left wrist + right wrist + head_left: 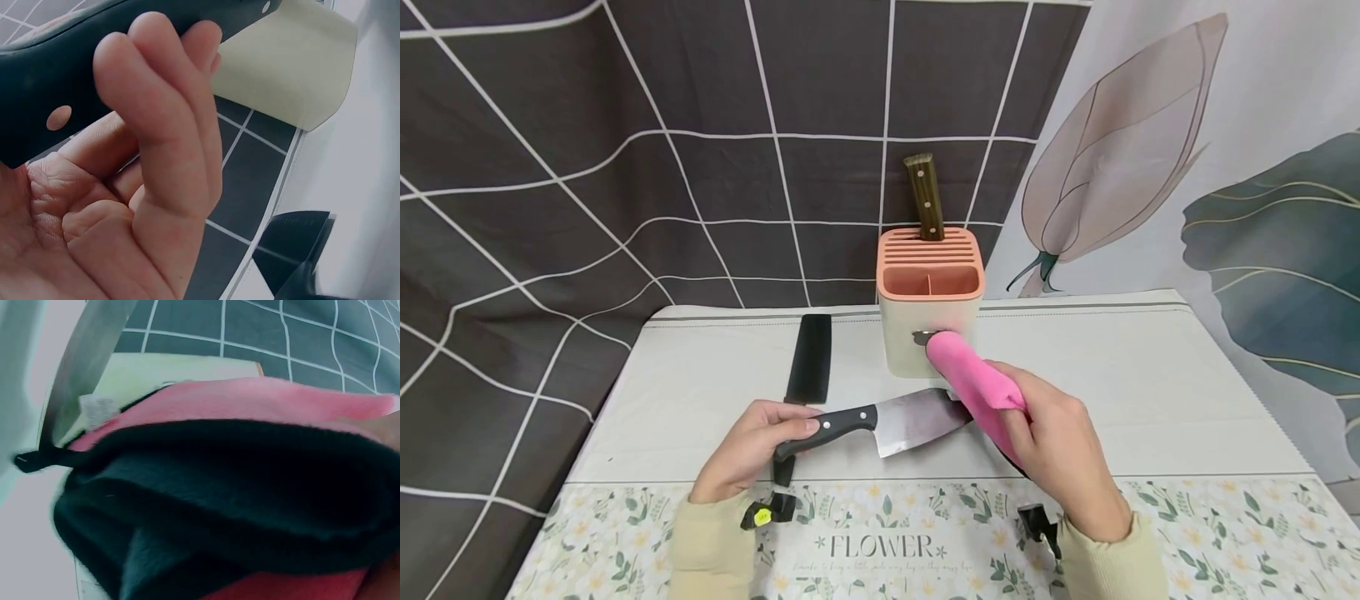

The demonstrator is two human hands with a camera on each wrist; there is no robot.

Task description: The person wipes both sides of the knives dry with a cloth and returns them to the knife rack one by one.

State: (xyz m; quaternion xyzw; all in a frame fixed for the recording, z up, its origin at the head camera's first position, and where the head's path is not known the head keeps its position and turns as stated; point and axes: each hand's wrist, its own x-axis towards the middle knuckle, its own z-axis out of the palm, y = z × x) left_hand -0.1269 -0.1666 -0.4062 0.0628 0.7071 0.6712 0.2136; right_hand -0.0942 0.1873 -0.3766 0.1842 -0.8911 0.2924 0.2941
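Center frame, my left hand (pixel 751 446) fingers wrap the cleaver (pixel 880 422) handle steadying it flat, while my right hand (pixel 1063 450) grips the pink cloth (pixel 970 385) on its blade.

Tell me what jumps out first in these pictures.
The bright pink cloth stands out at once, gripped by the right hand against the blade of a cleaver near the table's middle. The left hand holds that cleaver by its black handle. Just behind stands a cream knife block with a peach top and one wooden-handled knife in it; a black cleaver lies flat to its left.
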